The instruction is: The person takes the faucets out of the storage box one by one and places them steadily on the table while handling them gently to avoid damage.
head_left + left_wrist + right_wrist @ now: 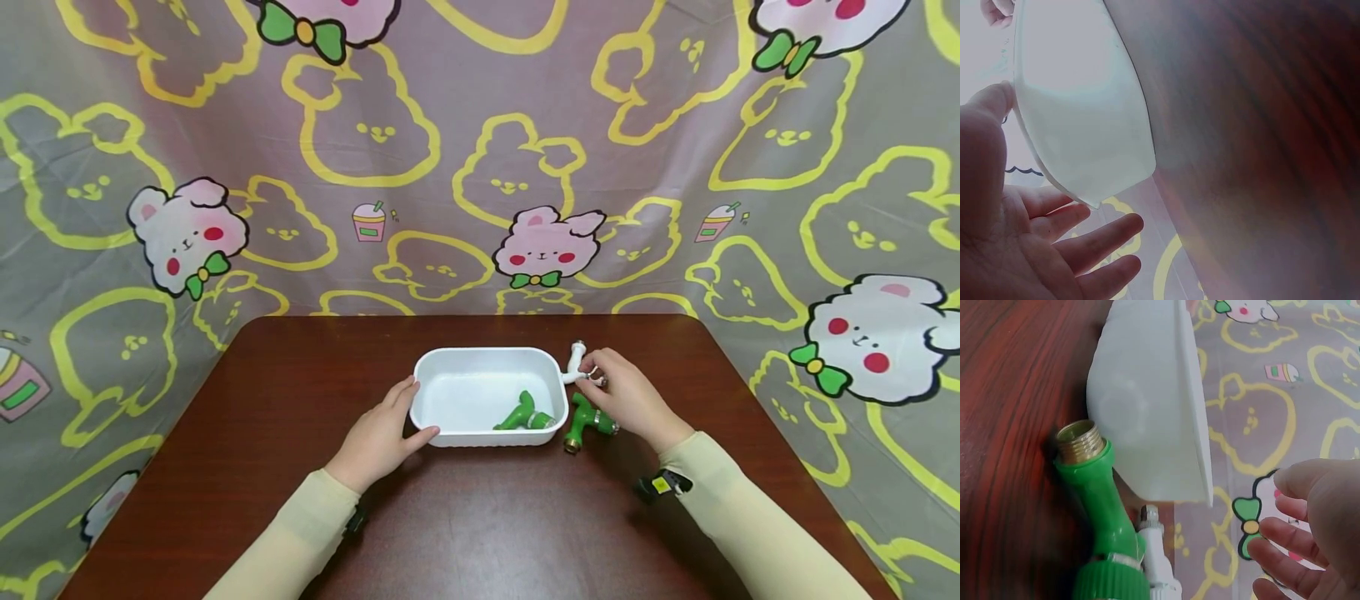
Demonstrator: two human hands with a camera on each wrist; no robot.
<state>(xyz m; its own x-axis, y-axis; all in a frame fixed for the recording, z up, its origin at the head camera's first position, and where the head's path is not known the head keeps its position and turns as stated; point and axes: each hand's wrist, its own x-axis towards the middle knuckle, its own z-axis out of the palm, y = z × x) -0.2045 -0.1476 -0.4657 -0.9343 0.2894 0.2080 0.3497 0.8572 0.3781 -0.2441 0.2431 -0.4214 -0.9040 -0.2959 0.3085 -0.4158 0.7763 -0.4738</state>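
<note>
A white plastic basin (465,438) stands on the table with a green tap (519,414) lying inside, towards its near right corner. My left hand (378,442) rests at the basin's left end, thumb touching the near rim and the other fingers spread along the end wall. Just right of the basin lies a second green tap (1100,500) with a brass threaded end. Behind it is a white tap (576,360). Above the white tap hovers my right hand (630,396); in the right wrist view its fingers are loosely bent with nothing between them.
The dark wooden table (480,517) has rounded far corners. A patterned cloth (450,125) with bears and rabbits hangs behind it and along both sides. Both sleeved wrists wear black straps.
</note>
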